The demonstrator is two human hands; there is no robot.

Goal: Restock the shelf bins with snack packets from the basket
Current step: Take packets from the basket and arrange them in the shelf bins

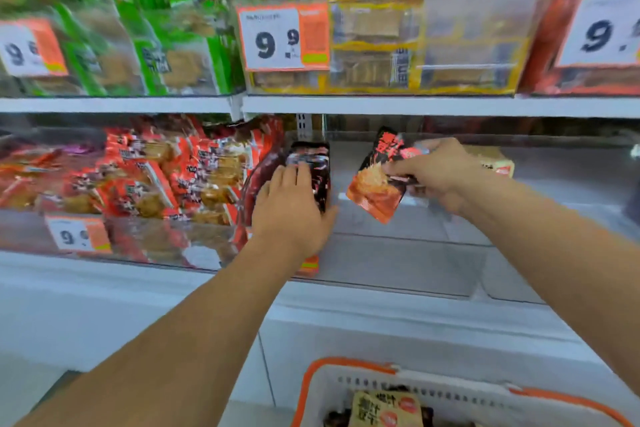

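Left hand (294, 208), fingers curled over a dark packet stack (311, 166) at the clear bin's (398, 263) 9 o'clock; right hand (440, 173) pinches a red packet (372, 187). Basket (346, 388) at 6 o'clock. Best seated upright against the stack.

A shop aisle, apparently a grocery: shelving (381, 106) holds clear bins (398, 253) of packaged snacks behind price tags (284, 36).
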